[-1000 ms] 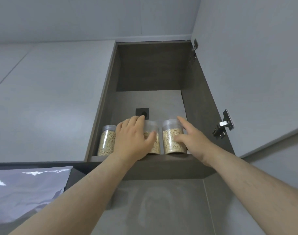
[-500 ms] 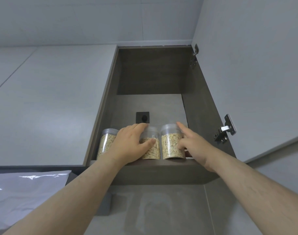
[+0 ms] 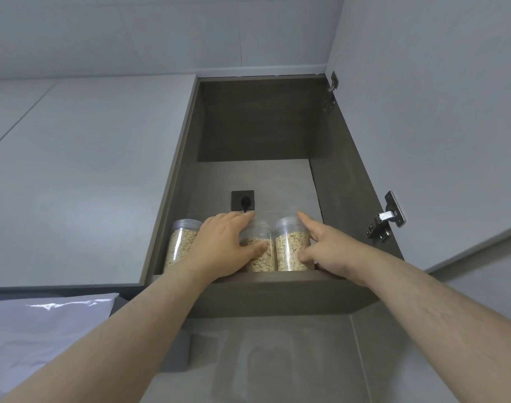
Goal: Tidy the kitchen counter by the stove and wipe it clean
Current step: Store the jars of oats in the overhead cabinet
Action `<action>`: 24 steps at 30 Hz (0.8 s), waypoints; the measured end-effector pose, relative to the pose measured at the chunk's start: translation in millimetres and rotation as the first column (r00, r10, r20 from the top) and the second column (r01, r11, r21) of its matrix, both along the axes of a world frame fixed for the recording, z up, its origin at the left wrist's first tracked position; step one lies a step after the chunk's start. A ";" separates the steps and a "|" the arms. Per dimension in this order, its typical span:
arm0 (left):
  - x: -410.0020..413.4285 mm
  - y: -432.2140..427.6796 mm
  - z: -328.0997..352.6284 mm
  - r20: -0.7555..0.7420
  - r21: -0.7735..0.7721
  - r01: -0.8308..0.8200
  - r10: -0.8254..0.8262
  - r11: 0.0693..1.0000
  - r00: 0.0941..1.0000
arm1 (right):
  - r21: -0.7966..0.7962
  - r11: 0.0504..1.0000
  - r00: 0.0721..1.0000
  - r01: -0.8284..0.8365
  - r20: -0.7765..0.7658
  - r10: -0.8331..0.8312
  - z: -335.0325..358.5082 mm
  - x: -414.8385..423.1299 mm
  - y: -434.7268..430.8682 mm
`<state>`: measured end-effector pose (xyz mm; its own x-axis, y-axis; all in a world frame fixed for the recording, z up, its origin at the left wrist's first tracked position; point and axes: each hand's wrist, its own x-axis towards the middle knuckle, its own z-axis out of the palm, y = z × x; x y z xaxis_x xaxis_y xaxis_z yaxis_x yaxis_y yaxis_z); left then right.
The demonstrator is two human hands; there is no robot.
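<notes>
Plastic jars, clear, oat-filled: left jar [image 3: 181,242], middle jar [image 3: 260,253], right jar [image 3: 290,245], side by side at the front edge of the cabinet shelf [image 3: 277,295].
Axis: all three upright, lids up.
Your left hand [image 3: 222,245]: arm reaching up, fingers curled over the middle jar, thumb across its front.
Your right hand [image 3: 327,251]: arm reaching up, forefinger along the right jar's side, thumb on its front, gripping it.

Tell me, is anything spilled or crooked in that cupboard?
Nothing stands out. The left jar, middle jar and right jar stand upright on the shelf, no oats spilled. The left hand grips the middle jar, the right hand the right jar.
</notes>
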<state>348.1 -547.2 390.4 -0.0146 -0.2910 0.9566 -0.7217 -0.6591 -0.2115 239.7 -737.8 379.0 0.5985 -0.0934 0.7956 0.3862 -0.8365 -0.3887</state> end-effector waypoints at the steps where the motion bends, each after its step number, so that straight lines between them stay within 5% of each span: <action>1: 0.7 -0.1 0.4 0.003 -0.001 -0.008 0.008 1.000 1.000 | -0.028 0.999 1.000 0.028 0.008 -0.028 -0.3 -0.5 0.1; 9: 0.4 1.0 -2.2 -0.002 -0.001 -0.003 0.003 1.000 1.000 | -0.108 0.993 0.997 0.055 0.060 -0.048 -0.3 0.1 -5.7; 13: -2.5 3.6 -9.6 0.057 -0.025 0.106 -0.105 0.994 0.993 | -0.070 0.997 0.974 -0.017 0.226 0.032 -9.7 3.1 -5.6; 17: 0.2 3.6 -15.1 0.163 -0.046 0.098 -0.090 0.994 0.982 | -0.093 0.992 0.925 0.086 0.378 -0.045 -26.7 3.8 1.9; 24: -14.3 11.7 -69.5 0.031 -0.076 0.208 -0.206 0.975 0.978 | -0.173 0.944 0.875 0.280 0.451 -0.177 -95.3 -19.2 7.9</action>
<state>333.8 -535.6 320.9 -0.0885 -0.2034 0.9751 -0.8398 -0.5112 -0.1828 220.5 -729.9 283.7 0.1832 0.0272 0.9827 0.2571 -0.9661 -0.0212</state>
